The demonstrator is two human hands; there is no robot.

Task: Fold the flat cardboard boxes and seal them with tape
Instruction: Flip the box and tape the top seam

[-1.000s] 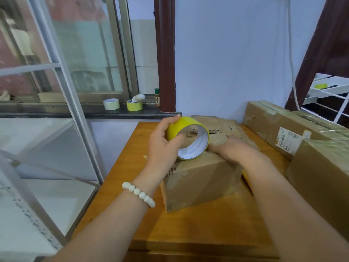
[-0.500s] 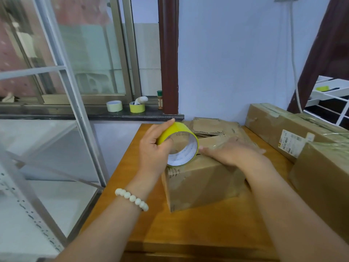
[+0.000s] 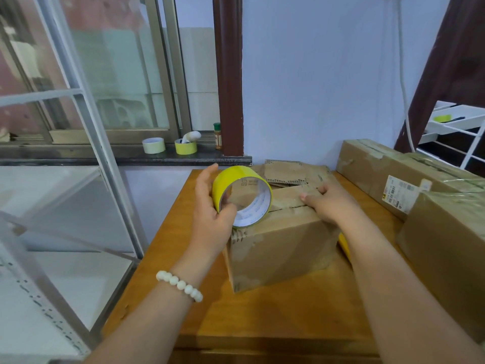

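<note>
Fingers, left: the fingers [image 3: 207, 177] of the left hand [image 3: 210, 224] are wrapping round the outer face of the yellow tape roll [image 3: 237, 179], with the thumb hooking into the core and gripping it.
Fingers, right: the right hand [image 3: 333, 206] is lying palm down on the box top, its fingers nearly straight, pointing toward the left of the frame and holding nothing.
Tape roll: it is standing on edge at the centre of the frame, its lower rim touching the left end of the box top and its open core facing the camera.
Cardboard box [image 3: 278, 245]: it is sitting folded at the centre of the frame on the table [image 3: 262, 319], with the top flaps lying closed and a seam showing between them, just beside the right fingertips.
Flat cardboard [image 3: 286, 170]: pieces are lying on the table behind the box, against the wall.
Other boxes: a long box [image 3: 372, 166] and a nearer one [image 3: 446, 232] are occupying the right of the frame.
Windowsill [image 3: 78, 160]: at centre left it is carrying a pale tape roll [image 3: 153, 145], a yellow-green roll [image 3: 185, 148] and a small bottle [image 3: 217, 132].
Wrist: a white bead bracelet [image 3: 179, 285] is circling the left wrist.
Unclear item: a yellow object [image 3: 343, 244] is showing between the box and the right forearm, and it cannot be identified.
</note>
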